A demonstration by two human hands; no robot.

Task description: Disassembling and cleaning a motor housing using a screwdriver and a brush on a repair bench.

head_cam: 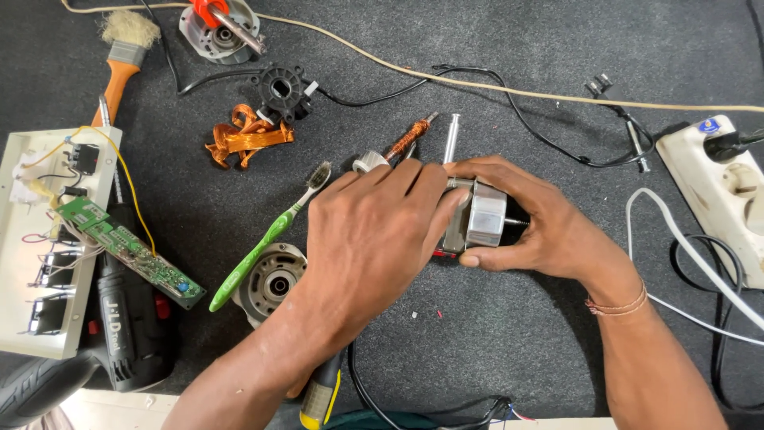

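Motor: a silver, ribbed metal motor body [480,216] lay on its side at the centre of the dark grey mat [509,334], gripped from both ends.
Right hand [535,213]: fingers and thumb clamped around the motor's casing.
Left hand [374,231]: fingers pressed together over the motor's left end.
Nearby: a green toothbrush [267,243] lay just left; a round grey end cap [269,280] sat below it.
Far left: a green circuit board [127,248] rested against a white plastic panel [40,239].

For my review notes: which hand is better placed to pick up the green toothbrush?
Probably the left hand: it lies right beside the green toothbrush. The right hand is farther away, its fingers wrapped around the metal motor housing.
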